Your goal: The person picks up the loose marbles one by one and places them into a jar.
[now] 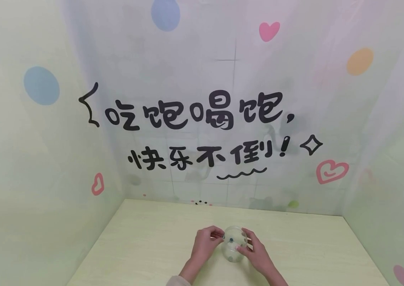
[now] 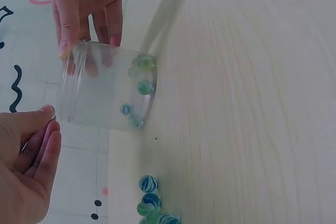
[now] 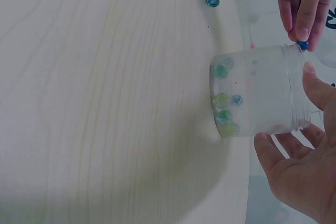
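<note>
My right hand point(image 1: 257, 252) grips a clear plastic jar point(image 3: 262, 93) near its rim, thumb on one side and fingers on the other. The jar stands on the table, several green, yellowish and blue glass marbles point(image 3: 222, 99) at its bottom. At the jar's open mouth, my left hand point(image 1: 205, 243) pinches a dark blue marble point(image 3: 302, 45) between thumb and fingertips. In the left wrist view, that marble is mostly covered by the left hand point(image 2: 29, 166).
On the pale wood-grain table point(image 2: 236, 103), several more blue and green marbles point(image 2: 148, 183) lie in a cluster beside the jar, on the left hand's side. Behind the table hangs a printed curtain point(image 1: 187, 79) with dark lettering; similar cloth covers both sides.
</note>
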{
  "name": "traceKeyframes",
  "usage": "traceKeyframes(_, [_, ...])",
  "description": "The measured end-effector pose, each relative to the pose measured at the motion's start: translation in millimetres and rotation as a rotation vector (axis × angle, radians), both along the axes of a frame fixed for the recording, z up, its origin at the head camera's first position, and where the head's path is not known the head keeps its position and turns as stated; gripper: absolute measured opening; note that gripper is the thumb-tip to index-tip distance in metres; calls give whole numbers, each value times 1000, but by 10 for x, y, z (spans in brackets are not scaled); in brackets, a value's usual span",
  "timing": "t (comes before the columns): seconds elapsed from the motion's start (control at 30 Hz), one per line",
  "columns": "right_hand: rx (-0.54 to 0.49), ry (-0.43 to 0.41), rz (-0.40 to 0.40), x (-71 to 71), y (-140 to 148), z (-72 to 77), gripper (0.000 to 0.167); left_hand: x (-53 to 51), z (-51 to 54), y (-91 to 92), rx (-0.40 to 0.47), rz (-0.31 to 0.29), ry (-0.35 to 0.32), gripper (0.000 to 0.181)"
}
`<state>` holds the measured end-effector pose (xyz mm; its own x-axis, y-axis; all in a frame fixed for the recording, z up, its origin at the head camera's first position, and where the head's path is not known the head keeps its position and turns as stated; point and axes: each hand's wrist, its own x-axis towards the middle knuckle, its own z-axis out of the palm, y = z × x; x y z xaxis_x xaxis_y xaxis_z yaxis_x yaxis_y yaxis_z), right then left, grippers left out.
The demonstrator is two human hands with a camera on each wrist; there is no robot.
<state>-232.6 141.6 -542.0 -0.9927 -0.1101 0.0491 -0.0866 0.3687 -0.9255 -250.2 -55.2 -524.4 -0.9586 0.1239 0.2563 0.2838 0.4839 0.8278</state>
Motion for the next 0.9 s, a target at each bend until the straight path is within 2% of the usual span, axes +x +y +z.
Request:
traceKeyframes(0.13, [5, 11, 11, -5, -4, 3, 64, 14, 26, 45, 7, -26, 19, 14])
traceKeyframes(0.4, [4, 4, 0, -4, -11, 3, 64, 33, 81, 104, -24, -19, 1, 15])
traceKeyframes(0.63, [8, 23, 10, -31, 27, -5, 64, 32, 135, 185, -49, -32, 20, 14])
traceKeyframes(0.77, [17, 14, 21, -32, 31, -24, 65, 51, 129, 205, -49, -28, 14, 12])
traceKeyframes(0.9, [12, 2, 8, -32, 7, -24, 64, 16, 110, 136, -37, -5, 22, 10])
